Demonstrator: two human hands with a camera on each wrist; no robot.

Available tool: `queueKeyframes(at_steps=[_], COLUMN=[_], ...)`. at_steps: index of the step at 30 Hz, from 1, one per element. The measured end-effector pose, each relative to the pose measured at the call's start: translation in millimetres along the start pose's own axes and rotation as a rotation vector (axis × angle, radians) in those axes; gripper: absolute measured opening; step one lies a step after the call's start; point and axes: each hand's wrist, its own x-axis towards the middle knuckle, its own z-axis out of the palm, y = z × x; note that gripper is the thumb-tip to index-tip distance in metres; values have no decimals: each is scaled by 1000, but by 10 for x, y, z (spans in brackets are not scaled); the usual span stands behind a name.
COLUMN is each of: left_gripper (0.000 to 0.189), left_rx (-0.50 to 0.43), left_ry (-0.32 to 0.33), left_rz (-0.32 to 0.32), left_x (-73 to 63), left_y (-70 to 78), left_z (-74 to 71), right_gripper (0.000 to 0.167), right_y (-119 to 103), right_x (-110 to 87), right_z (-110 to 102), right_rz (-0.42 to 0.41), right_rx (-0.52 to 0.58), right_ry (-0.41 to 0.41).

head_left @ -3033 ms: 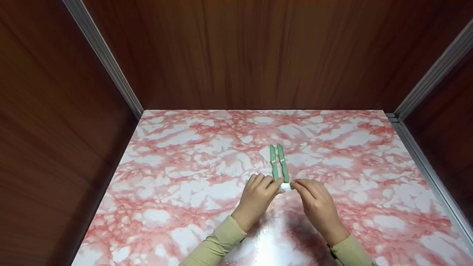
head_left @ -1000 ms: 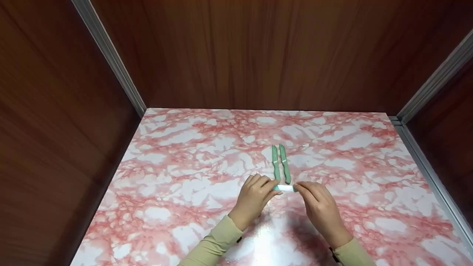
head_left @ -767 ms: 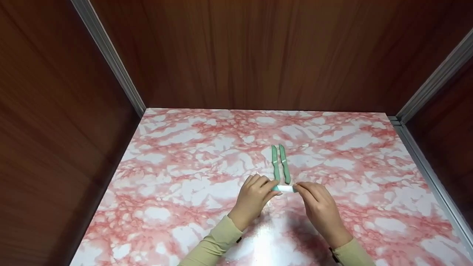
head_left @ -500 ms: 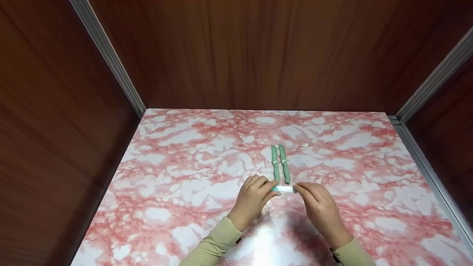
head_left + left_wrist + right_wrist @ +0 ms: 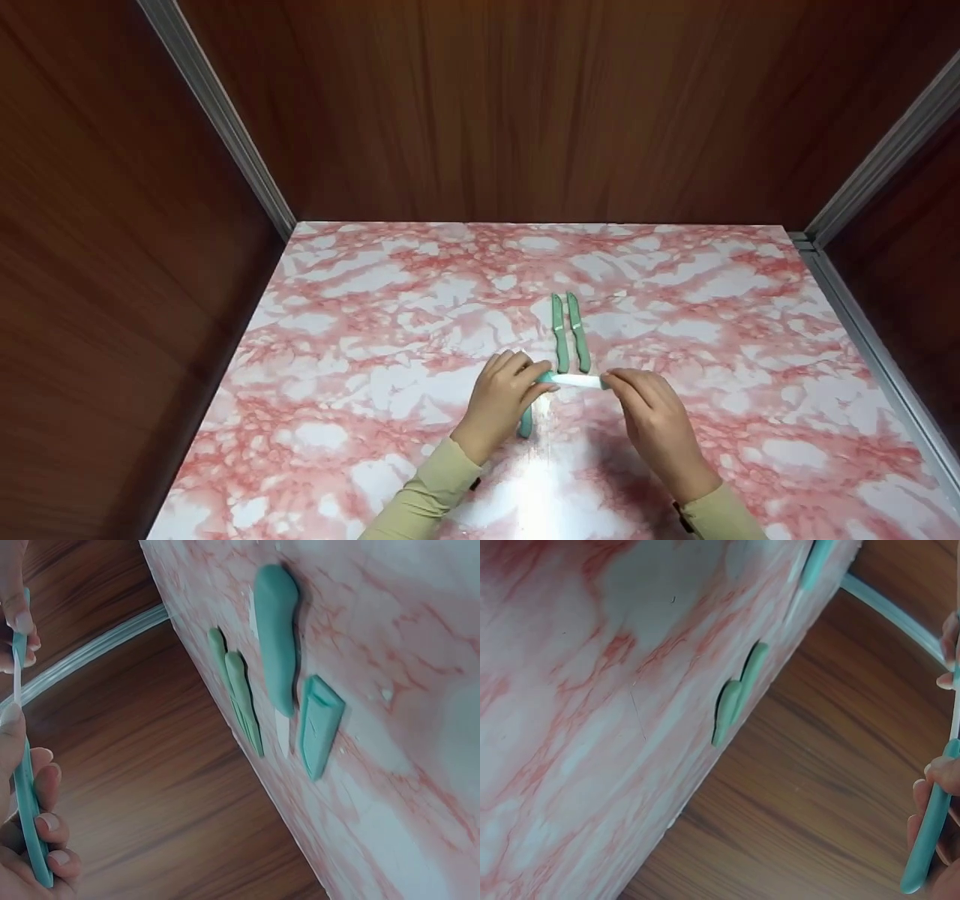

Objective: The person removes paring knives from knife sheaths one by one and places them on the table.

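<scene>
My right hand (image 5: 660, 424) grips the teal handle of a small knife (image 5: 930, 829), its white blade lying level between both hands. My left hand (image 5: 495, 397) holds a slim teal piece (image 5: 30, 810), seemingly the knife's sheath, at the blade's other end; fingers cover much of it. A second teal knife (image 5: 277, 637) with a white blade lies on the table below the left hand, which partly hides it in the head view. A loose teal sheath (image 5: 322, 727) lies beside that knife. Just beyond the hands, two green knives (image 5: 559, 334) lie side by side, blade ends pointing away.
The table (image 5: 360, 337) has a red and white marbled top. A dark wood wall (image 5: 480, 112) rises behind it, with another at the left (image 5: 112, 262). Metal rails (image 5: 225, 127) run along the corners, and a strip of light glares near the front.
My left hand has drawn leftward and the right hand slightly rightward. More white blade shows between them. The second teal knife's handle end has come into sight below the left hand.
</scene>
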Motion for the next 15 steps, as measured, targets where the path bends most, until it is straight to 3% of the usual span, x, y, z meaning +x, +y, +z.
queueKeyframes(at_steps=[15], left_gripper=[25], left_rx=[-7], left_ry=[15], left_rz=[-21], left_x=[-64], left_y=[-118], left_z=[-5], right_gripper=[31], right_y=[40], right_x=[-13], right_z=[-18], right_rz=[3], right_rx=[33], right_ry=[19])
